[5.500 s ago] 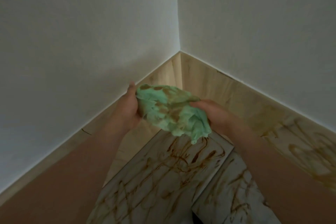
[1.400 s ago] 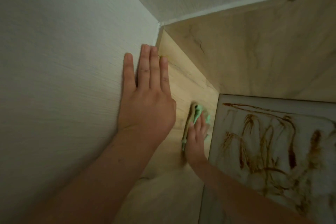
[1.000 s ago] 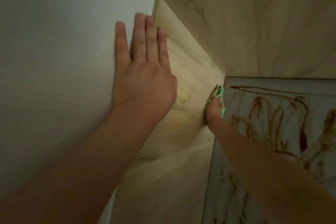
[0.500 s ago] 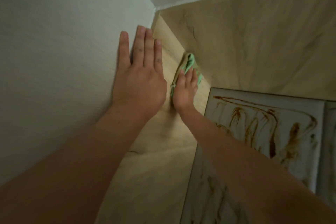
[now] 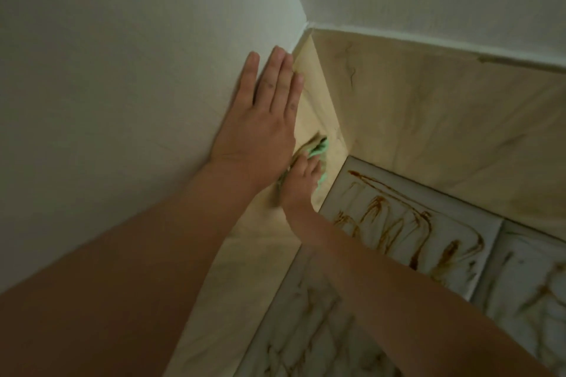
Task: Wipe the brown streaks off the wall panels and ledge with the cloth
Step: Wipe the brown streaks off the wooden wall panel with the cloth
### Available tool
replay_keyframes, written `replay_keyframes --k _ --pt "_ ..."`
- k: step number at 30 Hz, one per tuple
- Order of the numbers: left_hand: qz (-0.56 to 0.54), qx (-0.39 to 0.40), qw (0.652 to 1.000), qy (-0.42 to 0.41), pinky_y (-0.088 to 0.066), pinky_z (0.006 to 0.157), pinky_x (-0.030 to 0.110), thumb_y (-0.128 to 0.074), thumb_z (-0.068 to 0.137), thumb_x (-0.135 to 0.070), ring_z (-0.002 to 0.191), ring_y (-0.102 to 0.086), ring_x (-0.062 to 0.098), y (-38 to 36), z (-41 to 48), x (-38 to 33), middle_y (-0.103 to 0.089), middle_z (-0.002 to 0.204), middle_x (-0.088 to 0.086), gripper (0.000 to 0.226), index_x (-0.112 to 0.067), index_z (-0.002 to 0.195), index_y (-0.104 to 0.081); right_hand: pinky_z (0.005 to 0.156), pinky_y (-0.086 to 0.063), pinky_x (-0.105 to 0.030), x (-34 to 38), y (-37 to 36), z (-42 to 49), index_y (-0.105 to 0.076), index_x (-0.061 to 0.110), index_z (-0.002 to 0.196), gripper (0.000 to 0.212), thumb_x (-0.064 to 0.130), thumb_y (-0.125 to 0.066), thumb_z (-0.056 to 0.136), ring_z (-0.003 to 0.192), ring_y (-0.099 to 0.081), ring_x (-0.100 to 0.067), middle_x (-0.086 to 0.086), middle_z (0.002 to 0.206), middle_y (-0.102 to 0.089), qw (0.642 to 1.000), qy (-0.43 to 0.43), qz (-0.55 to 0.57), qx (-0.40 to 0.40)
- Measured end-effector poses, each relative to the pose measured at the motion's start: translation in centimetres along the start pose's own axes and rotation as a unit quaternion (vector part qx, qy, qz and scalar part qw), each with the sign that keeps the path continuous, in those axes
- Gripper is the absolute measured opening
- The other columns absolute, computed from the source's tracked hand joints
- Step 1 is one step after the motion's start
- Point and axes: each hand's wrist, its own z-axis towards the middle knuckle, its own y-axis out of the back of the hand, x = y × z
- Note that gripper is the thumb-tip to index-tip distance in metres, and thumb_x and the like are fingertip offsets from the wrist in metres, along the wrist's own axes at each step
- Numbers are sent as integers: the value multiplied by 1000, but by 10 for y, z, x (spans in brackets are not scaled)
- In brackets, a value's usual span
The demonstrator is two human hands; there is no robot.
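Observation:
A stained green cloth (image 5: pixel 318 148) lies against the left wood-look wall panel (image 5: pixel 318 101), low down and a little short of the corner. My right hand (image 5: pixel 301 180) presses it there with straight fingers and covers most of it. My left hand (image 5: pixel 263 119) lies flat with straight fingers on the white wall (image 5: pixel 122 70), its fingertips at the panel's top edge. Brown streaks (image 5: pixel 398 223) cover the white marbled ledge tiles (image 5: pixel 477 266) below. The right wall panel (image 5: pixel 444 131) shows faint brownish smears.
The two white walls meet in a corner (image 5: pixel 306 27) above the panels. My forearms cross the lower half of the view and hide part of the left panel and tiles.
My right hand has slid the cloth down the left panel, away from the corner. My left hand stays flat on the white wall. The view has tilted.

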Motion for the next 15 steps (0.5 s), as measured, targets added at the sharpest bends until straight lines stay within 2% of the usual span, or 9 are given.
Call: replay_keyframes --k 2,4,5,7,8,9,11,13,15 --pt "-9 11 1000 -1 9 123 64 25 95 -40 157 9 46 3 -1 0 5 167 33 83 1 162 1 126 11 -40 25 6 10 -6 7 164 57 31 -22 114 157 12 -38 -24 170 8 998 48 -27 -10" --pt "-38 11 999 12 8 125 63 16 101 -44 157 10 45 5 -2 0 4 168 31 76 -5 163 -1 122 15 -21 44 11 7 -7 13 165 58 31 -31 115 158 13 -34 -18 171 11 993 121 -15 -4" --pt "-57 12 998 18 7 125 63 12 104 -43 157 10 44 8 -4 0 2 169 30 71 -7 164 -2 123 7 -17 52 17 0 -8 15 165 61 30 -37 114 159 9 -29 -14 172 9 988 152 3 -12" --pt "-74 26 997 20 8 125 63 3 107 -41 157 10 43 11 -5 -1 1 169 29 66 -8 164 1 128 -16 -39 58 30 -10 -18 16 163 60 27 -44 110 159 -9 -30 -13 172 -9 974 223 0 -47" --pt "-81 38 996 20 8 125 62 1 106 -41 157 12 42 13 -4 0 2 170 27 66 -8 164 4 125 -26 -47 56 34 -16 -25 19 161 57 25 -46 108 157 -20 -32 -12 170 -19 964 257 -21 -56" --pt "-93 54 994 22 10 125 60 -2 105 -41 158 13 39 17 -2 2 2 171 24 68 -9 163 7 120 -36 -49 53 37 -21 -31 23 159 53 24 -47 108 153 -30 -31 -8 170 -23 960 272 -28 -53" --pt "-131 85 987 26 12 126 54 -12 104 -44 159 14 34 30 -1 9 0 172 18 72 -8 163 9 109 -48 -42 50 40 -39 -41 30 152 42 26 -43 110 145 -44 -22 -1 170 -25 966 259 5 -16" --pt "-155 111 981 32 10 128 49 -22 106 -43 159 12 29 42 -8 15 -6 173 13 73 -7 164 3 106 -50 -43 50 44 -55 -48 33 145 36 34 -39 110 141 -49 -20 -3 165 -36 968 250 7 11" --pt "-173 102 978 60 5 129 48 -24 106 -40 160 7 28 52 -25 15 -15 172 9 68 -8 164 -10 105 -51 -49 59 47 -62 -48 37 143 41 51 -37 105 137 -53 -25 -8 157 -47 973 229 13 34"
